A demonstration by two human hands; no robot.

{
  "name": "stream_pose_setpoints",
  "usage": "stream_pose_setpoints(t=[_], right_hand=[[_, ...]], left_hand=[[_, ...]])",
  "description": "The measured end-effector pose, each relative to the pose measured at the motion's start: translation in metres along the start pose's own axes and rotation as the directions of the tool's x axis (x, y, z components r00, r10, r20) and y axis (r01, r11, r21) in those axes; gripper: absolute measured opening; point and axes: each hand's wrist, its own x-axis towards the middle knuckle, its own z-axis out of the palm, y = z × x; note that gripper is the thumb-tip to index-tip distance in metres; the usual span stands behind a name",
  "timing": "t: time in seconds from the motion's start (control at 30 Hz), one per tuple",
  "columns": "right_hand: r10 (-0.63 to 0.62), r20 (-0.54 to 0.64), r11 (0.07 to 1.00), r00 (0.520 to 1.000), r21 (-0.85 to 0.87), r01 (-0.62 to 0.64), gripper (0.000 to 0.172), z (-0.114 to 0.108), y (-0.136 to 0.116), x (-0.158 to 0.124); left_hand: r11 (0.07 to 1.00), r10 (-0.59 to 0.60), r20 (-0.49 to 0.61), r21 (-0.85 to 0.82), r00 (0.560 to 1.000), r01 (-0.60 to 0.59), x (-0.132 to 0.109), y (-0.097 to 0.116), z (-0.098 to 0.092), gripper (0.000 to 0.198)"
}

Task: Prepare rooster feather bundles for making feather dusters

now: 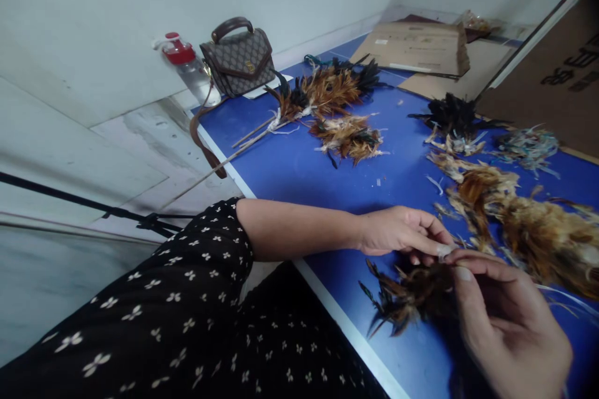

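My left hand (pixel 407 234) reaches over the table, fingers bent and closed, its fingertips meeting those of my right hand (pixel 510 318). A small whitish, translucent piece (pixel 444 252) shows at the tip of my left index finger; it could be tape, but I cannot tell. My right thumb and index finger pinch together at this piece. Just below the fingers lies a bunch of dark brown feathers (pixel 402 299), partly hidden by my right hand. Whatever is inside my left fingers is hidden.
Brown and tan feather bundles (pixel 538 230), black feathers (pixel 452 115) and a bluish-grey tangle (pixel 528 146) lie on the blue table (pixel 290 168). Farther back are feathers tied to sticks (pixel 327 90), a loose clump (pixel 349 137), a handbag (pixel 238 59), a bottle (pixel 187 68) and cardboard (pixel 416 47).
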Motion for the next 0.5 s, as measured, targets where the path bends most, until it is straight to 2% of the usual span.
stream_pose_setpoints(t=[0.13, 0.2, 0.3, 0.4, 0.43, 0.5], right_hand=[[0.008, -0.014, 1.000, 1.000, -0.012, -0.008, 0.024, -0.001, -0.002, 0.002], [0.031, -0.059, 1.000, 0.998, 0.005, -0.031, 0.027, -0.002, -0.007, 0.004], [0.091, -0.122, 0.995, 0.988, 0.037, -0.087, 0.045, -0.006, -0.012, 0.008], [0.164, -0.018, 0.986, 0.986, -0.001, -0.164, 0.071, -0.011, -0.008, 0.012], [0.181, 0.043, 0.983, 0.983, -0.025, -0.180, 0.075, -0.012, -0.005, 0.013], [0.192, 0.148, 0.980, 0.970, -0.080, -0.182, 0.071, -0.016, 0.004, 0.015]], left_hand=[[1.000, 0.017, 0.001, 0.018, 1.000, -0.017, -0.001, 0.001, 0.002, 0.038], [0.999, -0.001, -0.009, 0.032, 1.000, 0.001, -0.003, 0.004, 0.004, 0.039], [0.998, -0.025, -0.005, 0.066, 1.000, 0.025, -0.007, 0.008, 0.006, 0.038], [0.995, -0.024, 0.027, 0.095, 0.999, 0.021, -0.009, 0.012, 0.007, 0.040], [0.994, -0.022, 0.029, 0.104, 0.999, 0.019, -0.010, 0.013, 0.007, 0.042], [0.992, -0.024, 0.013, 0.124, 1.000, 0.023, -0.009, 0.014, 0.006, 0.044]])
